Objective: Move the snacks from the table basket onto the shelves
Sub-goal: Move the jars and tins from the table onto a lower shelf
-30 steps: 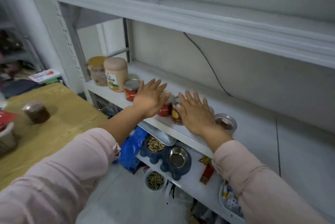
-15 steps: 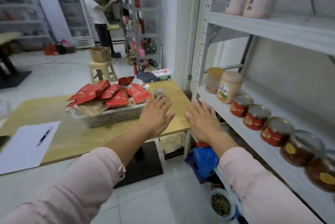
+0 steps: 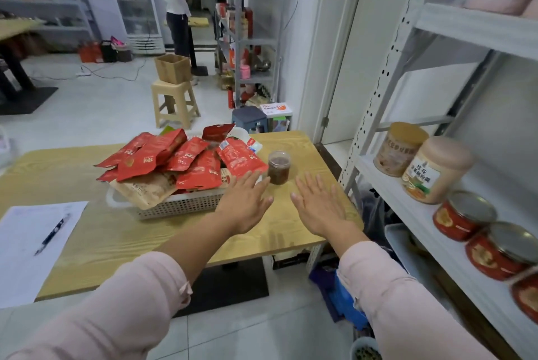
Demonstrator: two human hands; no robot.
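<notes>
Both hands empty, splayed: left hand (image 3: 247, 205) at basket (image 3: 180, 203), right hand (image 3: 318, 203) just short of jar (image 3: 279, 167), probably next grab

Both hands off the shelf (image 3: 454, 246), now over the table (image 3: 87, 231), empty
</notes>
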